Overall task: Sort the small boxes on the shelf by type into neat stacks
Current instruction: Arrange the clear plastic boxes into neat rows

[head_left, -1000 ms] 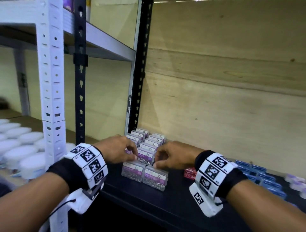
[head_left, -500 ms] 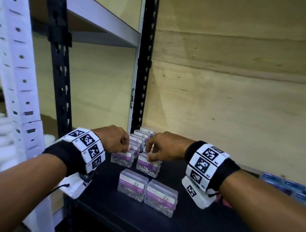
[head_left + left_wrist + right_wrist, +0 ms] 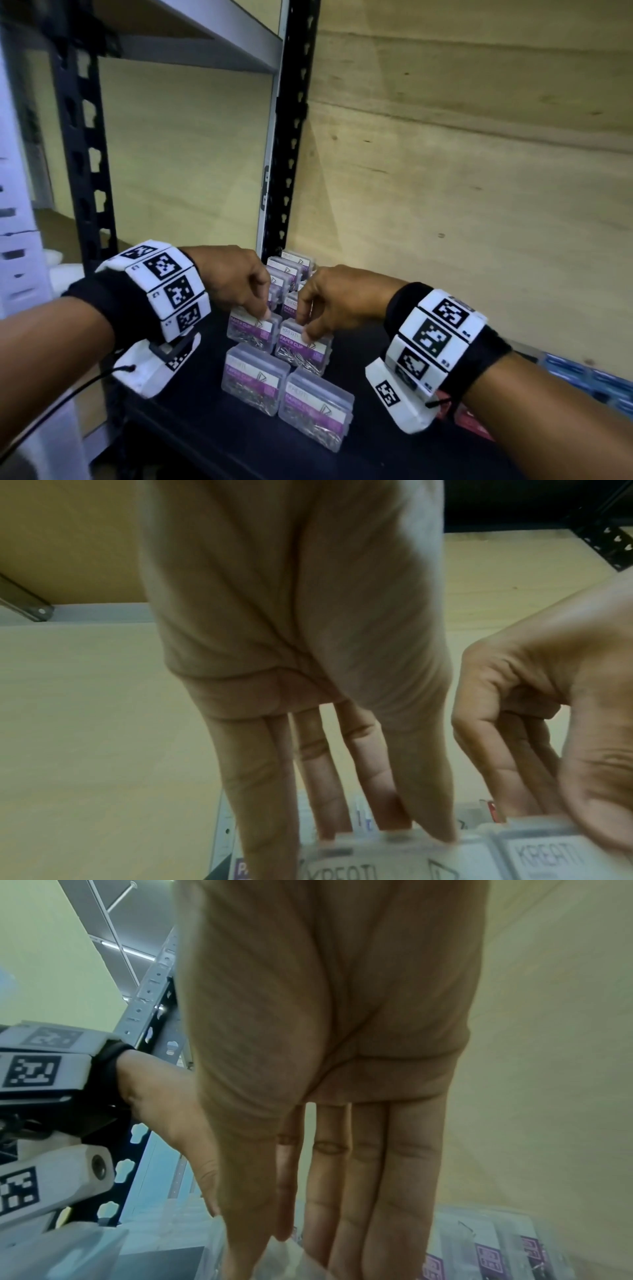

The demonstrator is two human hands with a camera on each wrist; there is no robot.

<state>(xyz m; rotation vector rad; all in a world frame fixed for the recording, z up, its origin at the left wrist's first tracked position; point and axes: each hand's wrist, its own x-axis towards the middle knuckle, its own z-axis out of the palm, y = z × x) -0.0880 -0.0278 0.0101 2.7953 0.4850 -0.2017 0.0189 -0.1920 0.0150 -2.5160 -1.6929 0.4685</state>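
Paper-clip boxes, shelf [image 3: 212,442] | front pair [image 3: 284,394] now left free at the shelf edge; left hand [image 3: 236,281] pinches next box [image 3: 251,330] behind it, right hand [image 3: 337,301] its neighbour [image 3: 305,347] | rows lengthening; blue boxes [image 3: 582,377] unsorted

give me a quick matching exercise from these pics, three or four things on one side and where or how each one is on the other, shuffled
Column A
1. left hand
2. right hand
3. front pair of paper clip boxes
4. blue boxes

Column B
a. far right of the shelf
b. nearest the shelf edge, untouched
c. pinching the left box of the second row
d. pinching the right box of the second row

Pairs: 1-c, 2-d, 3-b, 4-a
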